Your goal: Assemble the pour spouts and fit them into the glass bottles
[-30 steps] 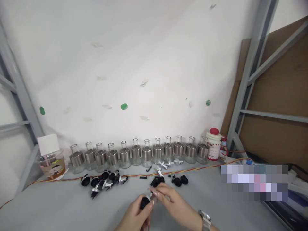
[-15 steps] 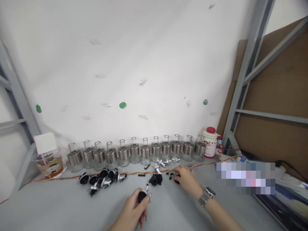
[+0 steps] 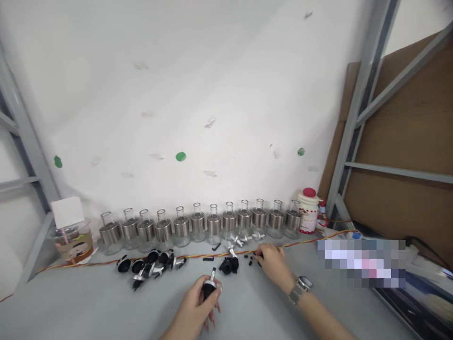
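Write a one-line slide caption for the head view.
Left hand holds a black stopper; right hand reaches small black parts.

black pourer cap (image 3: 209, 286) with silver spout upright, small black pieces (image 3: 252, 259) scattered on the grey table

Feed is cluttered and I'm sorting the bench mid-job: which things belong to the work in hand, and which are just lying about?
In hand:
- left hand gripping a black-and-silver pourer cap
- right hand on small black plastic bits
- heap of black-and-silver caps
- row of steel-sleeved glass bottles

Lying about:
- clear drink cup with white card
- red-topped white flask
- red-yellow twisted cable
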The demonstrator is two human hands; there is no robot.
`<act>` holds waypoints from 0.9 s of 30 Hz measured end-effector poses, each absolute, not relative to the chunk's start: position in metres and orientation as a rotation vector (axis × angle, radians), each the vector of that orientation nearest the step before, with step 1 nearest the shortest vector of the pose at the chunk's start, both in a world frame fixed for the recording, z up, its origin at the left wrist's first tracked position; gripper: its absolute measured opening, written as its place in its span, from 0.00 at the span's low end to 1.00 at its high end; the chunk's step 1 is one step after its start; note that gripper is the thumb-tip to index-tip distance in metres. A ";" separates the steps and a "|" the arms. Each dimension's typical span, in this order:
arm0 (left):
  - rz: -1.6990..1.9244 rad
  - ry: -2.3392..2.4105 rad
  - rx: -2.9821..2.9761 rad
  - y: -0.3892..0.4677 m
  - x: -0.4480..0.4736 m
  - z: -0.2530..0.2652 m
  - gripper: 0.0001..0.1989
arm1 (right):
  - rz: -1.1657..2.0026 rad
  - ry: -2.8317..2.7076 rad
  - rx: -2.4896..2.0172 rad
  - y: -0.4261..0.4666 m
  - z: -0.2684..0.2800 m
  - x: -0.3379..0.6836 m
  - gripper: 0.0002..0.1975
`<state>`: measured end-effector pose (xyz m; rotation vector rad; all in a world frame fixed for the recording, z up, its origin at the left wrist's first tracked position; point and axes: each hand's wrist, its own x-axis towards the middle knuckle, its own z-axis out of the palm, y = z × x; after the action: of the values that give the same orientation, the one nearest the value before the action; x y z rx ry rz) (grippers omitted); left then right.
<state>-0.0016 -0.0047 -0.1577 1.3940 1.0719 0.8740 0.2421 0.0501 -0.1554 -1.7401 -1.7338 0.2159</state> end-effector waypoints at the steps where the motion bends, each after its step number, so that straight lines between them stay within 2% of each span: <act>1: 0.872 1.074 1.395 -0.005 -0.002 -0.158 0.27 | 0.240 -1.701 -1.721 0.051 -0.156 0.242 0.03; 12: 0.885 1.088 1.384 -0.002 -0.001 -0.160 0.27 | 0.737 -1.332 -1.387 0.069 -0.157 0.258 0.10; 19: 0.881 1.108 1.377 -0.001 -0.002 -0.160 0.28 | 0.765 -1.219 -1.335 0.067 -0.154 0.260 0.08; 27: 0.857 1.075 1.181 0.004 0.002 -0.161 0.27 | 0.774 -1.037 -1.194 0.047 -0.128 0.245 0.15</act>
<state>0.0023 0.0040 -0.1607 1.1806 1.0746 0.8575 0.2445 0.0473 -0.1277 -1.1937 -1.0374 0.7735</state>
